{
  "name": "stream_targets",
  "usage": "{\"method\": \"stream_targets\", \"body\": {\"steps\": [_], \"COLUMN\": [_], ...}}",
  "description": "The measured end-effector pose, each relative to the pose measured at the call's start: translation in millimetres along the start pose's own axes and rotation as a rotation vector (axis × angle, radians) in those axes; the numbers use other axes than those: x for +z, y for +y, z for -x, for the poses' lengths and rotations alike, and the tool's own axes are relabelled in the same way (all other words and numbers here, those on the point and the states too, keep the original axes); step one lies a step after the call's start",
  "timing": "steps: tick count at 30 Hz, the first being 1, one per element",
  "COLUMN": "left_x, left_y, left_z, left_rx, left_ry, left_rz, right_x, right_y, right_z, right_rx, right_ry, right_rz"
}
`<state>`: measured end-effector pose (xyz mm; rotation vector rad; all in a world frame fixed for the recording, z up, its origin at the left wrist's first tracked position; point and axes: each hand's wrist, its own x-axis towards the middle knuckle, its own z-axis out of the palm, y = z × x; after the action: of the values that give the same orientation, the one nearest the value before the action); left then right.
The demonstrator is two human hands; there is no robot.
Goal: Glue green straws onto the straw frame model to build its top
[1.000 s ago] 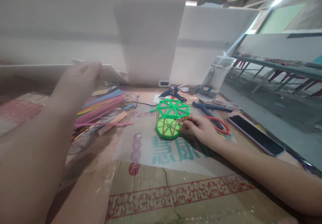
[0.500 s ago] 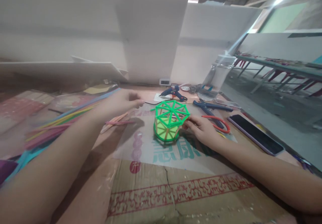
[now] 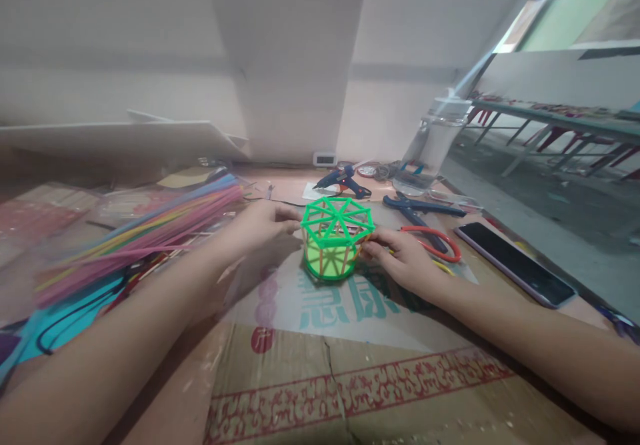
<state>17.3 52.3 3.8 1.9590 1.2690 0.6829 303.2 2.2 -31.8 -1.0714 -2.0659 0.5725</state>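
A small green cage-like model (image 3: pixel 336 237), built of straws and sticks with a spoked top, stands on flattened cardboard (image 3: pixel 350 358). My left hand (image 3: pixel 263 223) is at its left side, fingertips curled and touching the upper rim. On the model's right side, my right hand (image 3: pixel 400 258) pinches the frame with thumb and fingers. Both forearms reach in from the bottom corners.
A bundle of coloured straws (image 3: pixel 140 231) lies to the left. Behind the model are a blue glue gun (image 3: pixel 343 179), blue pliers (image 3: pixel 417 210), red-handled scissors (image 3: pixel 435 245), a clear water bottle (image 3: pixel 430 151) and a phone (image 3: pixel 515 271). White foam boards (image 3: pixel 120 135) stand at the back.
My left hand came down from the white board at the back left, swept right across the straws and now touches the model's left side. My right hand stayed on the model.
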Motion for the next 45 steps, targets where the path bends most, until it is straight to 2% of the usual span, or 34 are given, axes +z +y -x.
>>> {"method": "stream_targets", "body": {"steps": [6, 13, 19, 25, 32, 36, 38, 40, 43, 45], "left_x": [13.6, 28.3, 25.3, 0.7, -56.1, -85.0, -93.3, -97.2, -96.0, -90.8], "left_y": [4, 11, 1, -4, -12, -8, -4, -1, 6, 12], "left_z": [3, 6, 2, -2, 5, 16, 21, 24, 27, 28], "left_rx": [0.066, 0.1, 0.122, 0.082, -0.034, 0.008, 0.057, 0.081, 0.095, 0.11], "left_ry": [0.014, 0.105, 0.089, 0.142, 0.409, 0.571, 0.624, 0.634, 0.6, 0.558], "left_rz": [0.125, 0.108, 0.01, -0.057, 0.041, 0.175, 0.307, 0.4, 0.453, 0.482], "right_x": [3, 2, 2, 3, 3, 4, 3, -1, -17, -30], "right_y": [5, 4, 2, 3, 8, 8, 8, 9, 1, -15], "right_z": [2, 1, 1, 1, 2, 4, 5, 6, 3, -4], "right_rx": [0.018, 0.001, -0.015, 0.022, 0.107, 0.091, 0.057, 0.003, -0.079, -0.116], "right_ry": [-0.022, -0.024, -0.031, -0.01, -0.048, -0.073, -0.009, 0.17, 0.481, 0.556], "right_rz": [-0.021, -0.018, -0.04, -0.024, -0.059, -0.074, -0.11, -0.157, -0.166, -0.131]}}
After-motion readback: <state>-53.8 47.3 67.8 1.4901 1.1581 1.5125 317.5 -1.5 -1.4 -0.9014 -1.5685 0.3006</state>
